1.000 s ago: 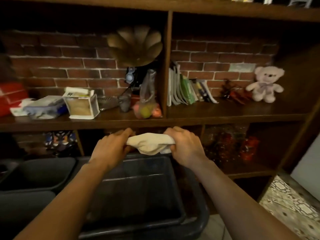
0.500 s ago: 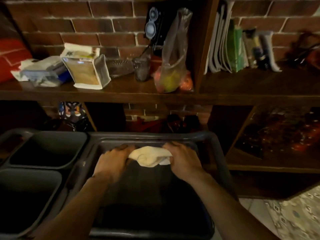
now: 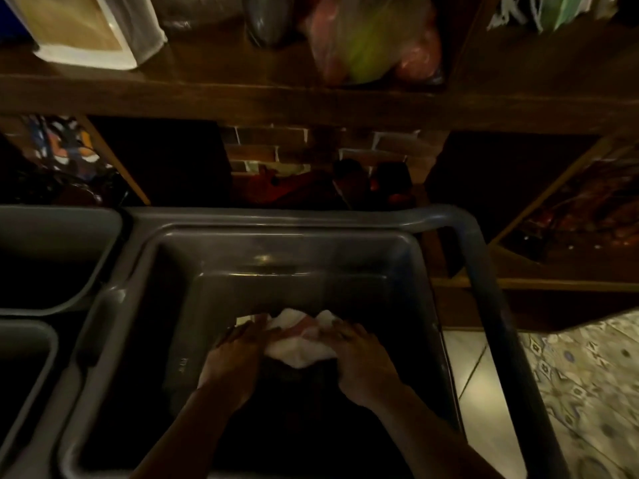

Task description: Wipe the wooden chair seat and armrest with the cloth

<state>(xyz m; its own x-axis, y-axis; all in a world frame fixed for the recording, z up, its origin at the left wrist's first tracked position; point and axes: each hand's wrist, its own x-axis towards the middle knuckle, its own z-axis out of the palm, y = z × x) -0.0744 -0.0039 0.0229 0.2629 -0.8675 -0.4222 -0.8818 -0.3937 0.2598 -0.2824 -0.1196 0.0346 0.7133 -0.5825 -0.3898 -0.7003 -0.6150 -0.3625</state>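
Note:
A crumpled white cloth (image 3: 300,342) is held low inside a deep dark grey tub (image 3: 173,271), between both my hands. My left hand (image 3: 232,363) grips the cloth's left end and my right hand (image 3: 361,361) grips its right end, fingers curled over it. The cloth is bunched and partly hidden under my fingers. No wooden chair is in view.
Two more grey bins (image 3: 52,257) sit to the left of the tub. A dark wooden shelf (image 3: 242,102) runs across above, carrying a white box (image 3: 86,32) and a plastic bag of fruit (image 3: 373,39). Patterned floor tiles (image 3: 581,392) show at the right.
My hands have gone down with the cloth from above the tub's rim to deep inside it. The view has tilted down and closer to the tub.

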